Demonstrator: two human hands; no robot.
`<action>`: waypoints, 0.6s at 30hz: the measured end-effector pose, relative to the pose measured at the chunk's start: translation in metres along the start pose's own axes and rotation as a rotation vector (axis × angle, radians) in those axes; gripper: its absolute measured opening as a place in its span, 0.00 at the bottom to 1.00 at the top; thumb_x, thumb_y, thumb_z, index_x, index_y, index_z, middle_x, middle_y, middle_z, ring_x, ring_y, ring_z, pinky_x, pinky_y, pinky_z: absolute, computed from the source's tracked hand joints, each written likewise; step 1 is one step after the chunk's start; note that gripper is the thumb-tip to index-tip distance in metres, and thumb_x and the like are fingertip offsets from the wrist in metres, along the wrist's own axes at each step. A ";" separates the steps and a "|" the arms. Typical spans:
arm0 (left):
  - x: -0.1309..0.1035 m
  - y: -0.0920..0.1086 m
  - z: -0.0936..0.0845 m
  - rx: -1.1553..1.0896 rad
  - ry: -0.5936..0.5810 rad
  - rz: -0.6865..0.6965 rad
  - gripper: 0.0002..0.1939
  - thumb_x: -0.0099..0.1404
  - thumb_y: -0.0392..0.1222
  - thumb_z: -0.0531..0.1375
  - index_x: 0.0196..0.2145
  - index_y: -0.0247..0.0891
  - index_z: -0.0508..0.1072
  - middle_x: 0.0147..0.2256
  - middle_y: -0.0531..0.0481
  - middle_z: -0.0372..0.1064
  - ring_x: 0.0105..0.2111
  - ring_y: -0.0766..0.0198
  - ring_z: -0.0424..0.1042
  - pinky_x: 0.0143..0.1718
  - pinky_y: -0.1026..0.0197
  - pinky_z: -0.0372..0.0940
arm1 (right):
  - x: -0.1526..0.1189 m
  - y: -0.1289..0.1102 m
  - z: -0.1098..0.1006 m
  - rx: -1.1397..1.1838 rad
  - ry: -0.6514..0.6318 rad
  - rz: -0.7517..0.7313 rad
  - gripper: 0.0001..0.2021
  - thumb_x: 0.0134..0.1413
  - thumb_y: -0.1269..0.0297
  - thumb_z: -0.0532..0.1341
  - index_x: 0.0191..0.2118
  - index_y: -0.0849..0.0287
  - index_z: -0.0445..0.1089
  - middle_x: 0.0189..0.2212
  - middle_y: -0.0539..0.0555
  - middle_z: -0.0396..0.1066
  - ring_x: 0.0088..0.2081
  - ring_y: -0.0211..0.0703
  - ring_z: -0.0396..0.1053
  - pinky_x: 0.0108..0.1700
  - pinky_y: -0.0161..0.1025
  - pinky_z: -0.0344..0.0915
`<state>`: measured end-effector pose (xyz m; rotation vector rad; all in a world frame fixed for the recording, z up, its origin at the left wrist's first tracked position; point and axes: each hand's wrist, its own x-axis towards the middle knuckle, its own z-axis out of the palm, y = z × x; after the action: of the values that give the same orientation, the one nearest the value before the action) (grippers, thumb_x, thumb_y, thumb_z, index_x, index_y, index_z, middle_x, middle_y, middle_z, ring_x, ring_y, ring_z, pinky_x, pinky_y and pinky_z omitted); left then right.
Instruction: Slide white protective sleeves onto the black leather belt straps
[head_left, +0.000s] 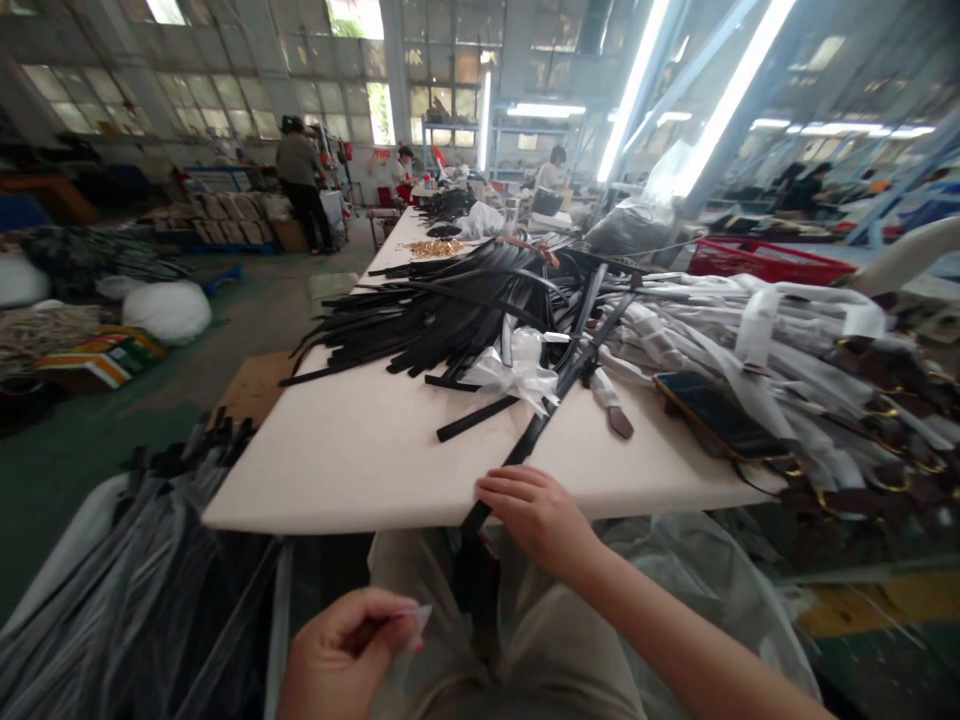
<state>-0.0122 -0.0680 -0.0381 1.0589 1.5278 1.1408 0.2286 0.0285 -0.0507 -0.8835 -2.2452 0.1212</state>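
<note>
Low in front of my lap, my left hand (pixel 352 640) pinches a small piece of clear plastic film (pixel 418 618) between thumb and fingertips. My right hand (pixel 544 515) is at the near edge of the table, fingers together over a black strap (pixel 529 440). That strap runs up the table to the pile and hangs over the edge below my hand. Crumpled white plastic film (pixel 517 372) lies beside it. Behind spreads a large heap of black straps (pixel 450 310). A strap wrapped in white film has a brown pointed tip (pixel 619 422).
White-wrapped straps with brown ends and gold rings (pixel 810 370) cover the table's right side. A phone (pixel 720 410) lies against them. Black straps (pixel 150 600) fill the lower left beside the table. A clear plastic bag (pixel 697 590) hangs at lower right. People work farther back.
</note>
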 end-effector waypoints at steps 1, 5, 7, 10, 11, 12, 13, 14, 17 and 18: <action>-0.001 0.001 0.000 0.002 0.000 0.011 0.10 0.48 0.48 0.71 0.23 0.40 0.78 0.20 0.54 0.74 0.22 0.65 0.73 0.27 0.69 0.67 | -0.004 -0.006 -0.001 0.000 0.050 -0.033 0.11 0.68 0.69 0.53 0.49 0.58 0.70 0.45 0.55 0.77 0.47 0.46 0.72 0.52 0.45 0.64; -0.004 0.001 -0.004 0.061 -0.018 0.046 0.09 0.48 0.39 0.69 0.30 0.40 0.78 0.21 0.56 0.73 0.23 0.65 0.73 0.26 0.69 0.68 | -0.008 -0.048 -0.025 0.004 0.027 -0.119 0.08 0.67 0.70 0.51 0.42 0.61 0.67 0.33 0.55 0.75 0.33 0.44 0.69 0.43 0.43 0.64; -0.006 0.001 -0.006 0.083 -0.018 0.067 0.12 0.49 0.39 0.69 0.34 0.40 0.78 0.22 0.57 0.72 0.24 0.65 0.74 0.28 0.69 0.69 | -0.003 -0.069 -0.039 -0.035 -0.106 -0.090 0.09 0.66 0.71 0.50 0.38 0.59 0.66 0.27 0.52 0.70 0.28 0.43 0.64 0.35 0.41 0.60; -0.009 0.001 -0.007 0.114 -0.009 0.106 0.13 0.51 0.42 0.69 0.36 0.41 0.77 0.22 0.58 0.71 0.24 0.66 0.73 0.29 0.69 0.70 | 0.005 -0.088 -0.048 -0.078 -0.289 -0.014 0.07 0.62 0.72 0.52 0.35 0.56 0.64 0.25 0.49 0.67 0.25 0.43 0.60 0.30 0.41 0.52; -0.010 0.001 -0.007 0.125 -0.008 0.115 0.14 0.51 0.43 0.69 0.37 0.41 0.77 0.22 0.58 0.71 0.24 0.65 0.73 0.29 0.69 0.70 | 0.007 -0.090 -0.048 -0.081 -0.325 0.000 0.06 0.61 0.72 0.53 0.34 0.56 0.63 0.26 0.48 0.67 0.25 0.42 0.60 0.30 0.41 0.51; -0.010 0.001 -0.007 0.134 -0.010 0.124 0.14 0.51 0.44 0.69 0.37 0.41 0.77 0.22 0.58 0.71 0.24 0.66 0.73 0.29 0.69 0.70 | 0.009 -0.091 -0.047 -0.082 -0.349 0.003 0.05 0.60 0.73 0.54 0.34 0.56 0.63 0.26 0.48 0.67 0.25 0.42 0.60 0.30 0.41 0.50; -0.011 0.000 -0.007 0.144 -0.018 0.129 0.14 0.52 0.44 0.69 0.37 0.41 0.77 0.22 0.58 0.71 0.24 0.66 0.73 0.29 0.69 0.70 | 0.010 -0.092 -0.045 -0.088 -0.368 -0.001 0.05 0.59 0.73 0.55 0.34 0.56 0.62 0.27 0.47 0.67 0.25 0.42 0.60 0.30 0.41 0.49; -0.011 -0.001 -0.008 0.157 -0.028 0.133 0.13 0.52 0.43 0.69 0.37 0.42 0.77 0.22 0.59 0.72 0.24 0.66 0.73 0.29 0.69 0.70 | 0.011 -0.091 -0.043 -0.101 -0.388 -0.006 0.04 0.59 0.72 0.56 0.34 0.56 0.62 0.27 0.47 0.67 0.26 0.42 0.60 0.30 0.41 0.49; -0.010 -0.002 -0.010 0.239 -0.054 0.181 0.11 0.54 0.41 0.68 0.37 0.46 0.78 0.25 0.59 0.75 0.26 0.67 0.75 0.30 0.71 0.70 | 0.013 -0.090 -0.040 -0.155 -0.482 -0.032 0.04 0.56 0.72 0.58 0.35 0.56 0.62 0.29 0.48 0.68 0.26 0.42 0.61 0.31 0.42 0.48; -0.010 -0.002 -0.010 0.280 -0.069 0.217 0.09 0.54 0.40 0.68 0.36 0.48 0.79 0.27 0.60 0.76 0.27 0.67 0.76 0.31 0.72 0.69 | 0.014 -0.090 -0.040 -0.174 -0.519 -0.041 0.05 0.55 0.71 0.59 0.35 0.56 0.62 0.29 0.48 0.68 0.26 0.42 0.61 0.31 0.42 0.48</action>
<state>-0.0207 -0.0798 -0.0373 1.4675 1.5771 1.0401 0.1969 -0.0380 0.0166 -0.9812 -2.7884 0.1512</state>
